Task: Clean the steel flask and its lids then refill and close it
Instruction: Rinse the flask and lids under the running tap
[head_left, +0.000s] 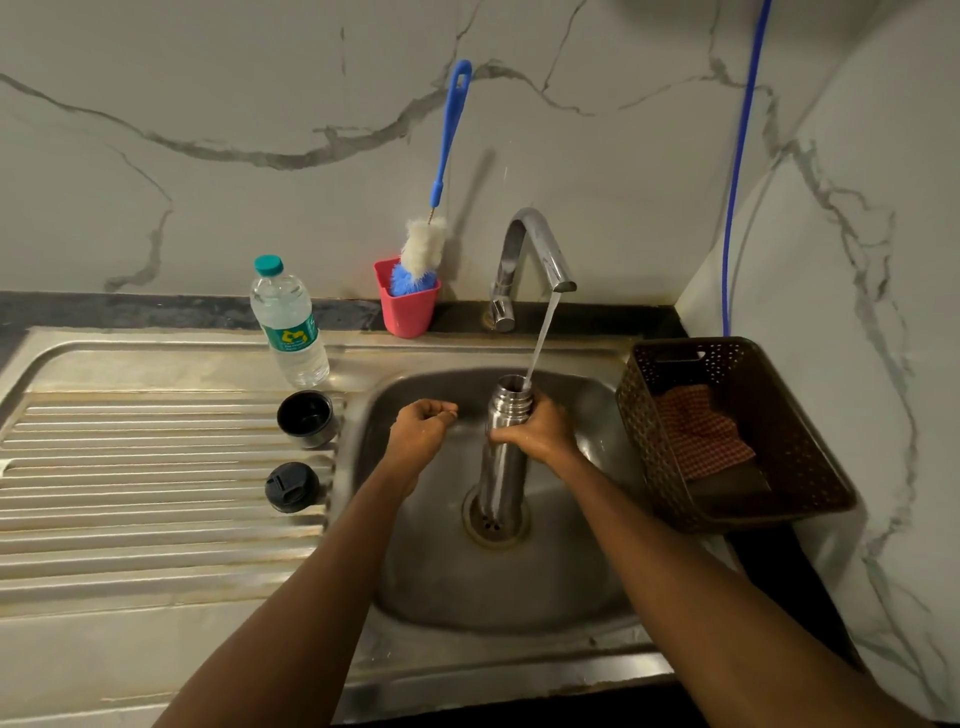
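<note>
The steel flask (503, 467) stands upright and uncapped over the sink (447, 582) drain. My right hand (537, 428) grips it just below the threaded neck. A thin stream from the running tap (535, 249) falls into the flask's mouth. My left hand (421, 431) hovers to the left of the flask, fingers loosely curled, holding nothing. Two dark lids lie on the drainboard: the cup lid (306, 418), open side up, and the stopper lid (292, 487) in front of it.
A plastic water bottle (288, 322) stands behind the lids. A red cup (408, 306) at the back holds a blue-handled bottle brush (423, 249). A brown perforated basket (727, 431) with a checked cloth sits right of the sink. The ribbed drainboard (156, 493) extends left.
</note>
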